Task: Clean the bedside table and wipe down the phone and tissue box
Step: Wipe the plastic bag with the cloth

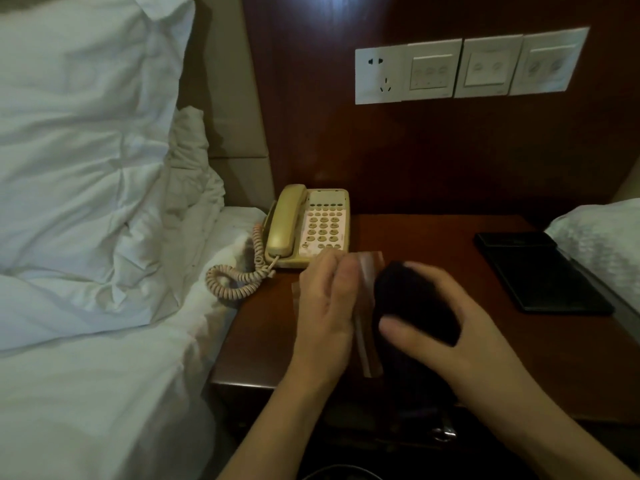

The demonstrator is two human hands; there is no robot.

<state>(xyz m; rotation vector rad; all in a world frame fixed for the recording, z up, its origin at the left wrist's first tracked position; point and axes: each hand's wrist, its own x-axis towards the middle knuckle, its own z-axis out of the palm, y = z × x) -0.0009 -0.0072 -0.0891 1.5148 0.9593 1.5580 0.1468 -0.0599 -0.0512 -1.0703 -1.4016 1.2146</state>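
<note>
head view — looking down, close over bedside table (433, 237), hands (325, 306) near

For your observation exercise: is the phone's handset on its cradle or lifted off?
On its cradle. The handset lies flat along the left side of the phone, its coiled cord slack, neither hand touching it.

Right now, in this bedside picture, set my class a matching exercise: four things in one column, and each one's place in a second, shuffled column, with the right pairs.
Things:
1. phone
2. black folder
3. dark cloth
4. wall socket

Places:
A. gripped in the right hand
B. table's back left corner, beside the bed
C. on the wood panel above the table
D. flat at the table's right edge

Pairs: 1-B, 2-D, 3-A, 4-C
</note>
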